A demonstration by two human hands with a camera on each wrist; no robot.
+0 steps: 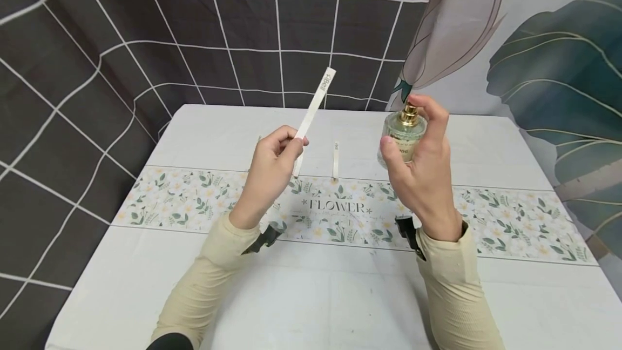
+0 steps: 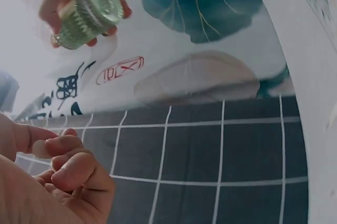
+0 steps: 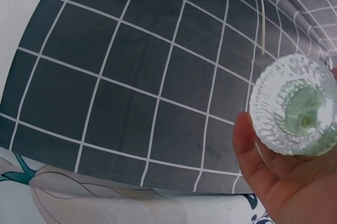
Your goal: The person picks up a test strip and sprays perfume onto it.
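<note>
My left hand (image 1: 272, 172) pinches a white paper test strip (image 1: 312, 112) between thumb and fingers. The strip tilts up to the right, with print near its top end. On the right, my right hand (image 1: 425, 169) grips a round glass perfume bottle (image 1: 394, 129) holding pale green liquid. Its index finger lies on the gold spray top, and the thumb is on the label side. The ribbed base of the bottle (image 3: 271, 108) faces the right wrist camera. Strip and bottle are apart, both above the table.
A second paper strip (image 1: 336, 160) is between the hands, beyond the word FLOWER on the floral band (image 1: 340, 231). Part of another small pale thing (image 1: 259, 138) shows behind the left hand. The white table (image 1: 311, 296) meets a dark gridded curtain (image 1: 233, 26) at the back.
</note>
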